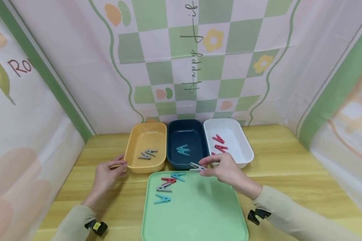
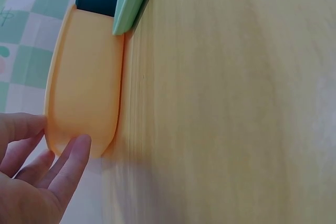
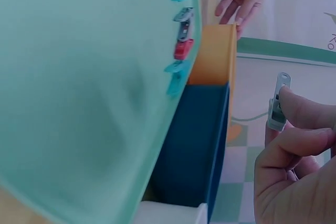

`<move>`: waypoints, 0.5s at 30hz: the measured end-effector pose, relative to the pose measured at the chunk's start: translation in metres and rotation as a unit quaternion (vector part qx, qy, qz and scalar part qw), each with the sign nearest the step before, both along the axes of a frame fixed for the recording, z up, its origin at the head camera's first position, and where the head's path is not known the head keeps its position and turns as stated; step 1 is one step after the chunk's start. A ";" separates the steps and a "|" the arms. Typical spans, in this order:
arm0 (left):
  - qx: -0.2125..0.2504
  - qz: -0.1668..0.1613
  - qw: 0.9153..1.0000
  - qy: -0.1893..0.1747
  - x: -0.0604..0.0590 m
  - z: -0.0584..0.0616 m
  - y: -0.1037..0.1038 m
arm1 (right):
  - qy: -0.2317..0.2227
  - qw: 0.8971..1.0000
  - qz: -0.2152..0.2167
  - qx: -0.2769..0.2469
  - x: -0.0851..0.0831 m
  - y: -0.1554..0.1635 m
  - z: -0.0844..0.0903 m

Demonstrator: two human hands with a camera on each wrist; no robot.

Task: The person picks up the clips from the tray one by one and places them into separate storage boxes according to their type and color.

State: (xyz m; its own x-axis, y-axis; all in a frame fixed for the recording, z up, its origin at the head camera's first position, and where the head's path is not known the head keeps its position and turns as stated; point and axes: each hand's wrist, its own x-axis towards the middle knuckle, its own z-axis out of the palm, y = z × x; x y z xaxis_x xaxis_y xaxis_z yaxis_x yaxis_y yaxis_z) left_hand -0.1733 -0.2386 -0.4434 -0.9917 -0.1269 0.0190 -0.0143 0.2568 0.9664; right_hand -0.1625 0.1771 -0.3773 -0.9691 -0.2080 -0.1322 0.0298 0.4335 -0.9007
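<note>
**Grey peg held at the far edge of the tray**

Grey plastic is what the right hand [image 1: 226,170] carries: a single peg [image 1: 196,166] is pinched between thumb and fingertips, held clear above the far edge of the green tray [image 1: 199,214], just in front of the blue bin [image 1: 172,147]. From the right wrist view the peg [image 3: 277,103] is seen standing upright out of the fingers [image 3: 304,111], which are curled round its lower end so that its top is left free.

Three bins are set side by side, touching, along the tray's far edge, so that each is within short reach. Pegs appear to be kept by colour: two grey ones [image 1: 147,154] lie in the yellow bin [image 1: 132,147], a blue pair [image 1: 183,149] in the blue bin, red ones [image 1: 218,143] in the white bin [image 1: 244,147]. Four pegs [image 1: 167,188], two blue, one red and one grey, are left on the tray near its far left corner.

The left hand [image 1: 107,174] is laid against the near left corner of the yellow bin, fingers straight and relaxed, gripping nothing; the bin seems to be steadied by this touch. Everything is carried by a wooden bench [image 1: 289,174], with patterned cloth [image 1: 181,60] hung behind and at both sides.
</note>
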 end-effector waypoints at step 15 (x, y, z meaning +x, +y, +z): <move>0.015 0.003 1.000 0.012 -0.003 -0.001 0.000 | 0.060 0.998 0.028 0.009 -0.024 -0.032 0.019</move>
State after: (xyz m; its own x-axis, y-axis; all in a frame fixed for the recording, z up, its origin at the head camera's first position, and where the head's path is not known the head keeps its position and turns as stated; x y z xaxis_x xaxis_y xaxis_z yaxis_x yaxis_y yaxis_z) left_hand -0.1762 -0.2383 -0.4443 -0.9902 -0.1344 0.0390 0.0075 0.2276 0.9737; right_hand -0.1868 0.1453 -0.3581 -0.9652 -0.2609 -0.0198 -0.1025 0.4468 -0.8887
